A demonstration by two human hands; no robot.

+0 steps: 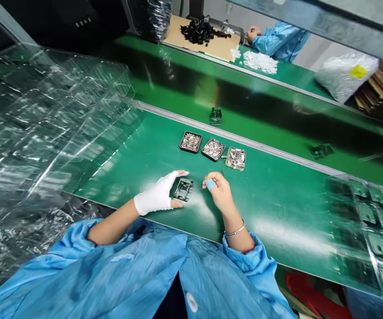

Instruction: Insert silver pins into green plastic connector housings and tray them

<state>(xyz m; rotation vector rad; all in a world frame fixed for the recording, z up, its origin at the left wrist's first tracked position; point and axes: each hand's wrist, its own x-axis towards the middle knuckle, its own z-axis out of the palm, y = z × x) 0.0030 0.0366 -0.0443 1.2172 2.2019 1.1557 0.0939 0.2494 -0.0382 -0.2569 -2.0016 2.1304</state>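
Note:
My left hand [156,195], in a white glove with bare fingertips, is curved around a small green circuit board [183,189] on the green bench. Its thumb is at the near edge and its fingers at the far edge. To the right of the board my right hand [218,190] is closed in a pinch, with blue tape around one finger. A thin dark bit shows at its fingertips, too small to name. Just beyond the hands stand two black trays of small shiny metal parts [190,141] [214,149] and a lighter tray of metal pieces [235,158].
Behind a metal rail [261,145], a green belt carries circuit boards [215,116] [322,151]. Clear plastic trays [55,119] are stacked at left; trays holding boards [380,221] lie at right. Across the belt are black parts [201,31], white pieces [260,62] and a co-worker's blue sleeve [279,40].

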